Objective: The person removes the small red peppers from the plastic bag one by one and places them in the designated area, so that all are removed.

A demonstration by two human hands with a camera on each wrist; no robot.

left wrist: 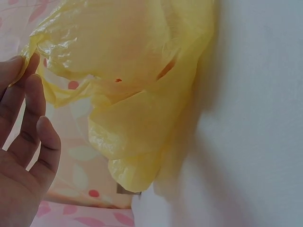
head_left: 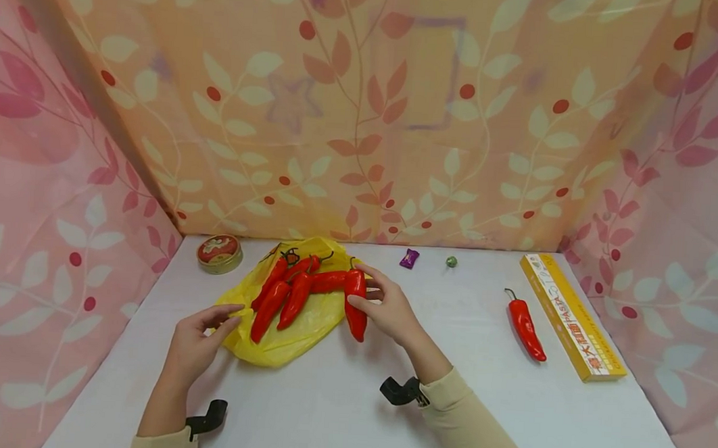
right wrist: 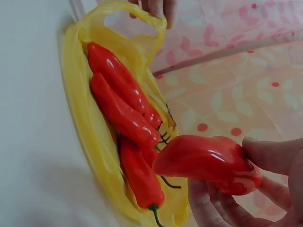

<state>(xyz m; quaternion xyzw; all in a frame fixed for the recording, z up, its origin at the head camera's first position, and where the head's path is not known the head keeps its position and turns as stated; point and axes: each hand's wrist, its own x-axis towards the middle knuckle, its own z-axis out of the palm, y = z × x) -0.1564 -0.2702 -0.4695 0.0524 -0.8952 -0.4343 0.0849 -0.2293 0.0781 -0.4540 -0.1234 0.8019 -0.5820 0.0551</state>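
Note:
A yellow plastic bag (head_left: pixel 323 323) lies spread on the table with several red chili peppers (head_left: pixel 296 300) on it, their dark stems toward the back. My left hand (head_left: pixel 197 343) pinches the bag's near left edge between thumb and fingertips; the left wrist view shows that edge lifted by the fingers (left wrist: pixel 32 101). Above the bag's right side, my right hand (head_left: pixel 391 310) holds one red chili pepper (head_left: pixel 355 305) between thumb and fingers, its tip pointing toward me. In the right wrist view this held pepper (right wrist: pixel 208 163) hangs beside the peppers in the bag.
A round tin (head_left: pixel 220 254) stands at the back left. A purple wrapped candy (head_left: pixel 409 258) and a small green ball (head_left: pixel 451 262) lie at the back. Further right are a lone red chili pepper (head_left: pixel 527 329) and a yellow pasta box (head_left: pixel 573 316). Patterned curtains (head_left: pixel 364 116) surround the table.

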